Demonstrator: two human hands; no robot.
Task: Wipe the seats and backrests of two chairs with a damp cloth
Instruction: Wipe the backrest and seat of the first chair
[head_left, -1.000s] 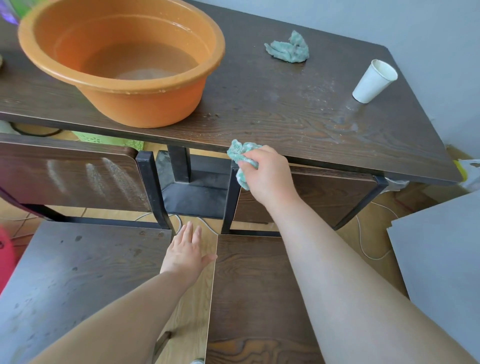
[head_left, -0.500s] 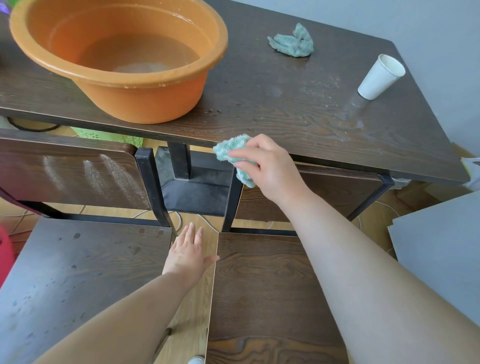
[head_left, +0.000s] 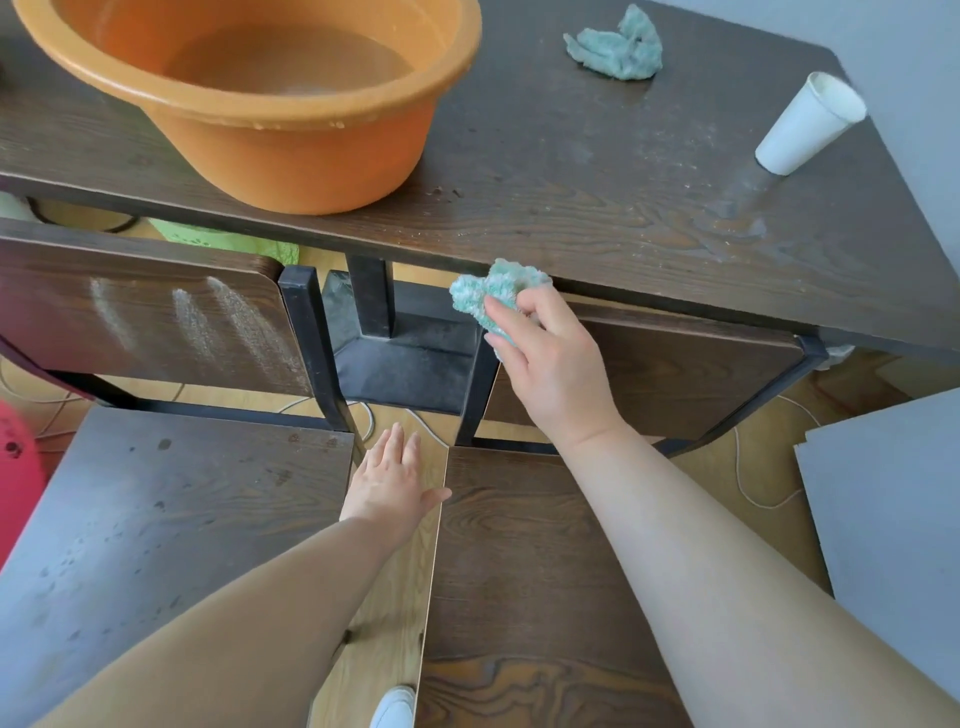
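Observation:
Two dark wooden chairs stand side by side, pushed up to a table. My right hand (head_left: 550, 364) grips a green cloth (head_left: 493, 293) at the top left corner of the right chair's backrest (head_left: 675, 374), just under the table edge. My left hand (head_left: 387, 480) hangs flat with straight fingers over the gap between the two seats, its thumb at the edge of the right seat (head_left: 519, 561). The left chair's backrest (head_left: 145, 322) shows pale streaks, and its seat (head_left: 171, 525) is speckled with spots.
The dark table (head_left: 597, 171) carries an orange basin (head_left: 270, 98) of water, a second green cloth (head_left: 618, 49) and a white paper cup (head_left: 808, 124). A grey board (head_left: 893, 545) stands at the right, something red (head_left: 15, 467) at the left. Cables lie on the floor.
My right hand with the cloth has shifted a little to the left along the top of the right backrest and its fingers have spread over the cloth. My left hand has stayed put.

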